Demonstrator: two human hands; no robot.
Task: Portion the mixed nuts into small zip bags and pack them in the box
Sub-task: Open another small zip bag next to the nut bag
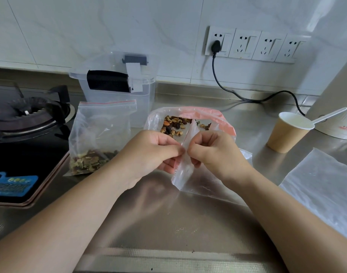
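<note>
Steel kitchen counter [168, 223], gas hob at left. Left hand [149, 152] and right hand [214, 152] pinch rim of empty small zip bag [183, 170], fingers curled tight, working mouth apart. Open bag of mixed nuts [174, 125] just behind – filled zip bag [97, 138] leans left, clear plastic box [117, 85] beyond. Risk: film slips from pinch, or knuckles nudge nut bag and spill contents.

Stainless steel countertop [168, 223]. On it: clear plastic box [117, 89], filled zip bag [98, 138], open nut bag [188, 123], paper cup [286, 134], flat empty bags [324, 190], white appliance base [338, 133].
</note>
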